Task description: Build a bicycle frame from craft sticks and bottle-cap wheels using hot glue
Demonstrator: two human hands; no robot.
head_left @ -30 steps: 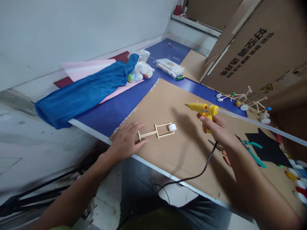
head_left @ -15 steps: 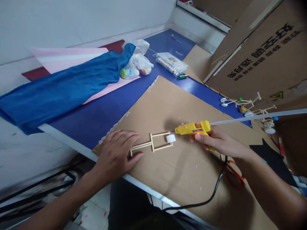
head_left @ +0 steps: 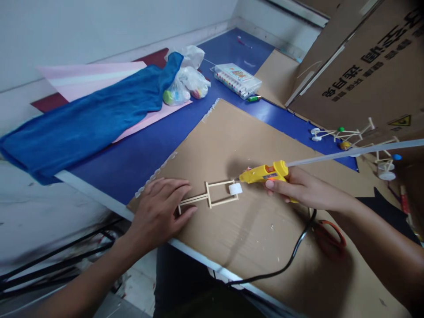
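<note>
Pale stick frame (head_left: 208,194) flat on cardboard (head_left: 232,137), white cap (head_left: 235,189) at end; yellow glue gun (head_left: 263,173), nozzle (head_left: 237,179) beside cap.

Over the last second I've brought the right hand (head_left: 303,187) in towards the frame (head_left: 208,194), so the gun (head_left: 261,173), previously well apart, has its nozzle just beside the cap (head_left: 235,189). Its glue stick (head_left: 347,153) now slants up rightward instead of down.

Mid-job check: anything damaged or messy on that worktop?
Slightly: the left edge of the cardboard sheet looks ragged and pale, as if torn, and small pale flecks dot its surface between the yellow glue gun and the black cord. Nothing else stands out.
</note>
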